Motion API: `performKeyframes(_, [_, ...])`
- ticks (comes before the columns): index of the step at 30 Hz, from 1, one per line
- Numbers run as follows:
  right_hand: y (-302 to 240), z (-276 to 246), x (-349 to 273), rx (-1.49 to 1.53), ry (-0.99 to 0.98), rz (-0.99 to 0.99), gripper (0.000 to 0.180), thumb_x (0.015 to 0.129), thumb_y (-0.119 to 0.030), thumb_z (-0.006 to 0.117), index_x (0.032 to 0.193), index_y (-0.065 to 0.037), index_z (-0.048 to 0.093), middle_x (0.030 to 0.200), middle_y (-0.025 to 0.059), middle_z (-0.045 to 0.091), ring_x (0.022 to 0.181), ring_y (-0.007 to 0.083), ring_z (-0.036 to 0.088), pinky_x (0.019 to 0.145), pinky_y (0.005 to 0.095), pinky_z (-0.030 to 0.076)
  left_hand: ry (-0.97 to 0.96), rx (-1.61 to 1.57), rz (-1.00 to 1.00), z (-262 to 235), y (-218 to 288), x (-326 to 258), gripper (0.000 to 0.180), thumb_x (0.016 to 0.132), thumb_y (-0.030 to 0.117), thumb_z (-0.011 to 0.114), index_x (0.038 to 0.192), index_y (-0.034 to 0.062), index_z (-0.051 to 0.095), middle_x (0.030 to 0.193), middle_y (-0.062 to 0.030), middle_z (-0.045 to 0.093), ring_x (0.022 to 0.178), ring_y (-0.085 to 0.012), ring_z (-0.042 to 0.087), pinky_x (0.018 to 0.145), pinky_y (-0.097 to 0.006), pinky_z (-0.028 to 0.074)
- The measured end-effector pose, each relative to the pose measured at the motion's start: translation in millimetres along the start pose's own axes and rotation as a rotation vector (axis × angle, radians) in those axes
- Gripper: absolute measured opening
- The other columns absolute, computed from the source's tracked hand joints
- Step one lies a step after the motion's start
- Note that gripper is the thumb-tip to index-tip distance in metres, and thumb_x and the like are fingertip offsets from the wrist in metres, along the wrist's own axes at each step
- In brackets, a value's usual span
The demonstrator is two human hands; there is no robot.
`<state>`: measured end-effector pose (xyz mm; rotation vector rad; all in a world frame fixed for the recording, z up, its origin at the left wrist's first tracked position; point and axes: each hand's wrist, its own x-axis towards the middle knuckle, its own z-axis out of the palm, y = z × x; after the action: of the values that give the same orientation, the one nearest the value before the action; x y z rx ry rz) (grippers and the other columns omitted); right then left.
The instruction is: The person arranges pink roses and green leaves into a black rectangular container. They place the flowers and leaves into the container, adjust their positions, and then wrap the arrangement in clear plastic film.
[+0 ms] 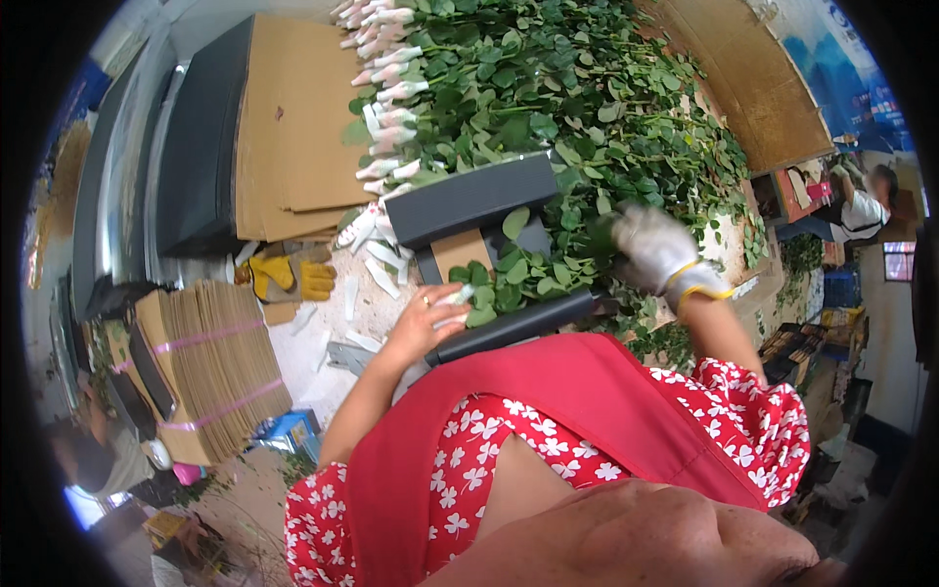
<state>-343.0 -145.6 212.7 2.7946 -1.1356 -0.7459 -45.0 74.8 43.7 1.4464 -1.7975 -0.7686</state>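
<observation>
My bare left hand [428, 321], a ring on one finger, is closed around the white-wrapped head of a leafy cut flower [468, 293] that looks like a rose. Its leaves [533, 279] spread to the right over a black box-like wrapper [469, 201] with a brown cardboard panel [462, 256] inside. The wrapper's near edge is a dark roll [514, 328] against my apron. My right hand [653, 252], in a grey-white glove with a yellow cuff, is curled among the stems and leaves at the wrapper's right end. Motion blurs its fingers, and what they grip is hidden.
Beyond the wrapper lies a big heap of leafy stems [548, 98], their white-sleeved heads [391, 117] lined up on the left. Brown and black sheets [293, 127], yellow-grey gloves [286, 277], a strapped cardboard stack [220, 362] and white scraps [381, 277] are on the left. Other people are in the background.
</observation>
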Motion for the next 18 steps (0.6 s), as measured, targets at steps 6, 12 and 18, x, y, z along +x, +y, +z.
performKeyframes(6, [47.1, -77.6, 187.0, 0.188, 0.705, -0.138, 0.024, 0.095, -0.01, 0.046, 0.115, -0.008, 0.059, 0.091, 0.0164, 0.068, 0.084, 0.0303, 0.069, 0.073, 0.0399, 0.058, -0.043, -0.288, -0.054, 5.4, -15.2, 4.3, 0.034, 0.073, 0.007, 0.082, 0.106, 0.0143, 0.075, 0.142, -0.0184, 0.048, 0.127, -0.0337, 0.051, 0.104, -0.04, 0.046])
performKeyframes(12, [19.0, -53.3, 364.2, 0.276, 0.285, -0.031, 0.053, 0.083, -0.01, 0.058, 0.135, -0.013, 0.052, 0.138, 0.0193, 0.051, 0.121, 0.0345, 0.057, 0.099, 0.0413, 0.05, -0.136, -0.766, -0.482, 13.1, -25.0, -4.4, 0.032, 0.073, -0.003, 0.08, 0.101, 0.0124, 0.075, 0.148, -0.013, 0.04, 0.127, -0.029, 0.052, 0.1, -0.039, 0.05])
performKeyframes(18, [26.3, -186.9, 259.7, 0.183, 0.658, -0.08, 0.019, 0.087, -0.015, 0.06, 0.102, -0.009, 0.069, 0.098, 0.0176, 0.068, 0.089, 0.036, 0.067, 0.079, 0.0421, 0.055, -0.037, -0.522, -0.266, 20.9, -25.6, -17.2, 0.039, 0.07, -0.011, 0.078, 0.102, 0.0115, 0.075, 0.151, -0.0128, 0.035, 0.129, -0.03, 0.05, 0.101, -0.035, 0.05])
